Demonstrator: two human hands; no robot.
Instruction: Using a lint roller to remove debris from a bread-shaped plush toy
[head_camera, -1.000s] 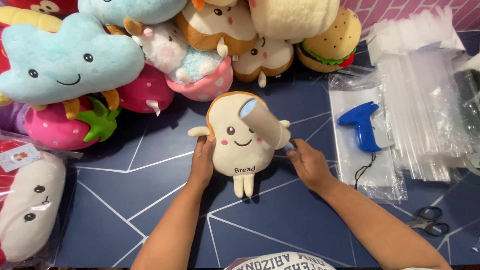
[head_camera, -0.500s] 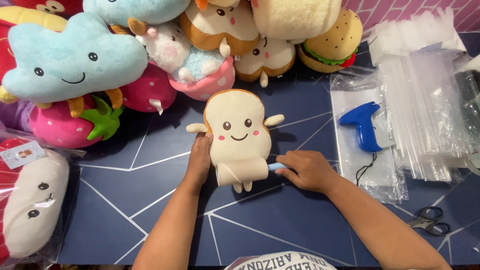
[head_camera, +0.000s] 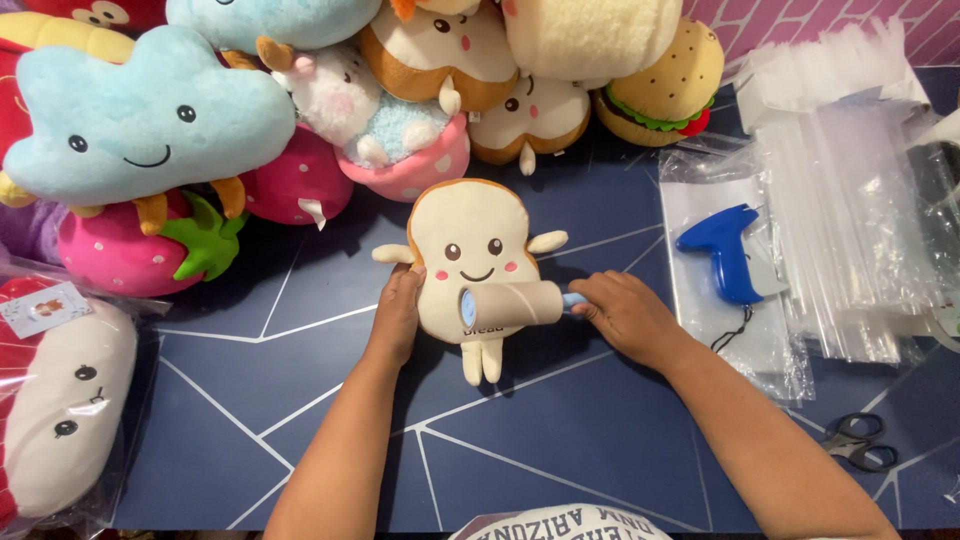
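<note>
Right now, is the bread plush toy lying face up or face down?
Face up: the bread plush toy lies flat on the blue table, its smiling face showing.

A dark navy counter (head_camera: 330, 400) crossed by thin white angular lines fills most of the frame, evenly lit with only soft shadows. In the upper right corner a strip of pink brick-patterned wall (head_camera: 800, 20) shows behind it.
</note>
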